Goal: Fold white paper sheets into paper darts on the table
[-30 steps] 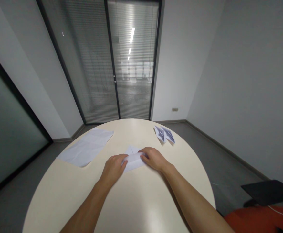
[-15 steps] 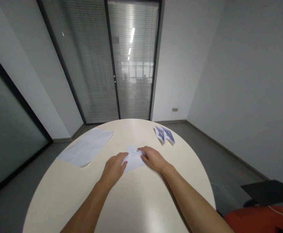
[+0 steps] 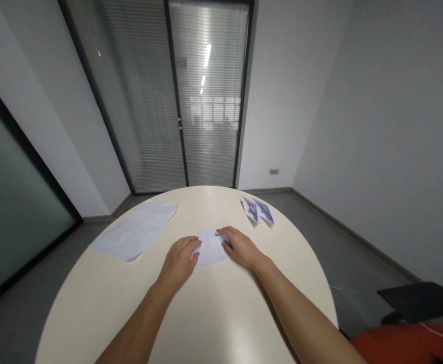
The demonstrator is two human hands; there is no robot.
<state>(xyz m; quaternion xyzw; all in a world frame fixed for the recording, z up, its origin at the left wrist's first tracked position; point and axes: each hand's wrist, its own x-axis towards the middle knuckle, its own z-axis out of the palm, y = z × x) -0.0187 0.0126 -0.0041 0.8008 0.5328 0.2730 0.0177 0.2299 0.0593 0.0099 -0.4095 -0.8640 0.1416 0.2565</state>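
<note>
A folded sheet of white paper lies on the table between my two hands, with a crease running up the middle of its upper part. My left hand grips the paper's left side, thumb near the lower part and fingers at the upper edge. At the right side, my right hand has its thumb and fingers closed on the paper near the upper right corner. The fingers cover both side edges of the sheet.
Loose white sheets lie at the table's left side. Two folded paper shapes stand at the back right. The round cream table ends before a glass door. A red and black chair is at the lower right.
The folded paper's upper part looks different: the horizontal edge across it is gone and the middle crease shows more. Both hands have barely moved.
</note>
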